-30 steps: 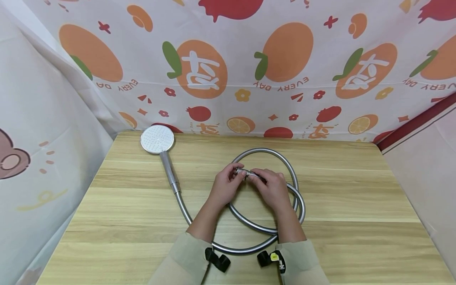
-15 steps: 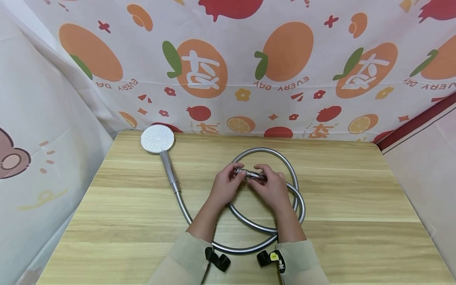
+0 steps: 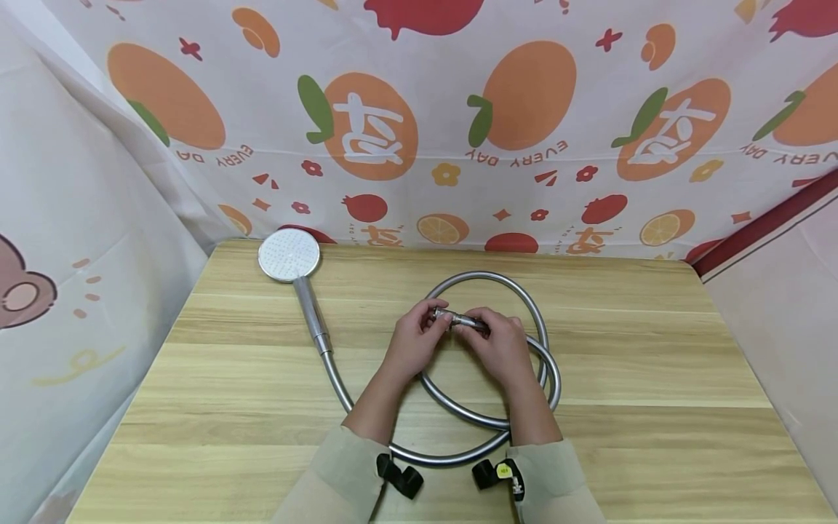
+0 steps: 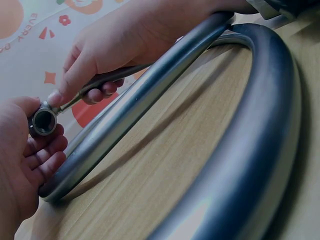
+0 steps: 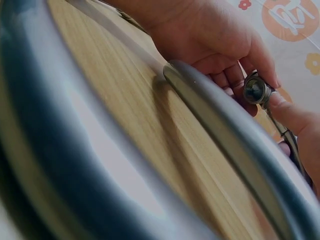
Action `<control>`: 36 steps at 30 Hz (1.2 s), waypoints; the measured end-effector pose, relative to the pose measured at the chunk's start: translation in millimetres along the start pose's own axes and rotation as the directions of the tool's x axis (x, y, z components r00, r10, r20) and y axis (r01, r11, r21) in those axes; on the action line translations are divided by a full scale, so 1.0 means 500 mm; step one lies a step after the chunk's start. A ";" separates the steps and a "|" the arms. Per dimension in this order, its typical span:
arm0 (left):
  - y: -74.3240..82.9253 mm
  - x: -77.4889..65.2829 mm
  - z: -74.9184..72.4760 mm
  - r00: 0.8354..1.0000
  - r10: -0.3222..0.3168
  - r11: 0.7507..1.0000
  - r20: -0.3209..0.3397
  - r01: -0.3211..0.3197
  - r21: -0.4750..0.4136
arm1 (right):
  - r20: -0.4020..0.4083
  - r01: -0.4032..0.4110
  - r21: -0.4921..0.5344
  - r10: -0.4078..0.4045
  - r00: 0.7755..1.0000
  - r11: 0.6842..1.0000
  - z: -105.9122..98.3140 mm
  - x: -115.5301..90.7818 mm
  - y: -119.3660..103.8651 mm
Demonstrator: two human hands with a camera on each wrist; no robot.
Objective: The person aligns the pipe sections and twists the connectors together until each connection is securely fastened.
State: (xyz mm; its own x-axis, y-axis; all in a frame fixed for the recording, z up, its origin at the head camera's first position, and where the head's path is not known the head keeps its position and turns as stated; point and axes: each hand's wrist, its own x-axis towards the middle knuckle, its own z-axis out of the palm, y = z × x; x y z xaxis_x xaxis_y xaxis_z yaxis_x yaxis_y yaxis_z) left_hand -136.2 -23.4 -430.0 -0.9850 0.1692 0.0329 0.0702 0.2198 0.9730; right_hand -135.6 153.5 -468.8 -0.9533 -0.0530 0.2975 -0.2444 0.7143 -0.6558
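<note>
My left hand (image 3: 417,338) pinches a small metal threaded fitting (image 4: 44,121); its round, hollow opening shows in both wrist views. Just to the right, my right hand (image 3: 499,343) holds the dark, slim end piece (image 3: 473,322) of the shower hose (image 3: 458,461) between thumb and fingers. That end piece meets the side of the fitting, and how they are joined is too small to tell. From there the silver hose loops around and under both forearms. At its other end is a shower head (image 3: 289,255) with a grey handle (image 3: 310,309), lying face up at the table's far left.
The wooden table (image 3: 641,349) ends at a fruit-printed cloth (image 3: 452,116) hanging along its back. Pale cloth (image 3: 85,240) hangs on the left side. Hose coils lie close below both hands, crossing near the right forearm.
Half a second ago the right index finger was raised off the end piece; now it is back down on it. The left hand, hose and shower head have not visibly moved.
</note>
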 end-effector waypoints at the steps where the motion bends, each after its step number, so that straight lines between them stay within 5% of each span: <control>1: 0.000 0.000 0.000 1.000 0.001 1.000 0.000 -0.001 0.001 | 0.001 0.004 0.000 -0.004 1.000 1.000 0.000 0.000 0.000; 36: -0.004 0.000 0.002 1.000 0.004 1.000 -0.005 -0.004 -0.006 | -0.005 0.033 0.010 -0.033 0.999 0.999 0.002 -0.001 0.006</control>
State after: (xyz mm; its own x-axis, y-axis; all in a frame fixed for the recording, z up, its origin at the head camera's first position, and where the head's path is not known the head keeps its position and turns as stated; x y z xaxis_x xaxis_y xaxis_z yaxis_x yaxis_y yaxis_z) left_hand -136.2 -23.1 -432.2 -0.9856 0.1649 0.0378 0.0731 0.2135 0.9742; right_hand -136.2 155.1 -471.7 -0.9439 -0.0730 0.3221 -0.2772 0.7054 -0.6524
